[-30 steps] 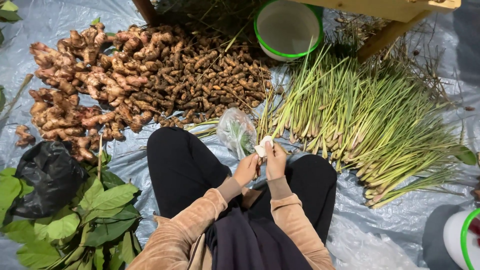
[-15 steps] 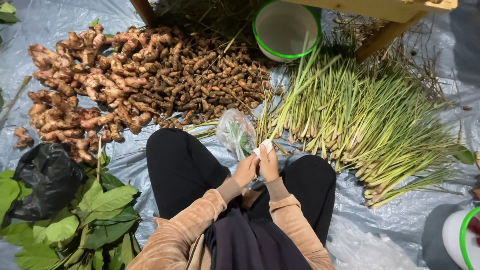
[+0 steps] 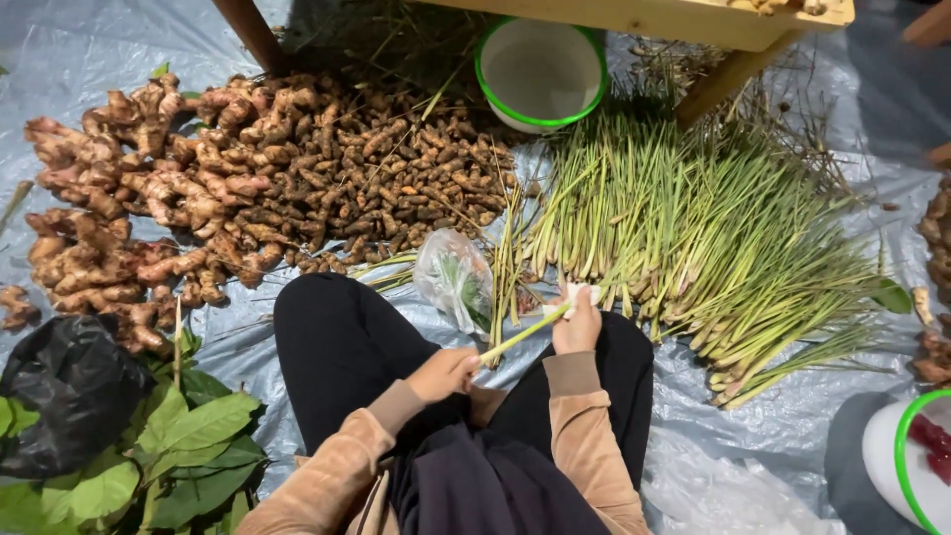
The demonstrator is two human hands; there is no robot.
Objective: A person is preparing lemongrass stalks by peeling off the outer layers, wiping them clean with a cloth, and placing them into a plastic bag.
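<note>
I sit cross-legged on a grey plastic sheet (image 3: 812, 436). My left hand (image 3: 444, 374) grips the lower end of a single green lemongrass stalk (image 3: 520, 335) over my lap. My right hand (image 3: 578, 324) holds the stalk's pale upper end, fingers closed around it. Just beyond my right hand lies a big pile of lemongrass stalks (image 3: 693, 228). A small clear plastic bag (image 3: 454, 277) with greens inside rests by my left knee.
A heap of ginger roots (image 3: 129, 208) and darker turmeric roots (image 3: 386, 178) fills the far left. A green-rimmed white bowl (image 3: 540, 71) sits under a wooden bench (image 3: 693, 20). Green leaves (image 3: 188, 446) and a black bag (image 3: 59, 391) lie at my left; another green-rimmed basin (image 3: 911, 466) at right.
My hands have drawn apart along the stalk: the left hand moved down toward my lap, and the stalk now stretches between both hands.
</note>
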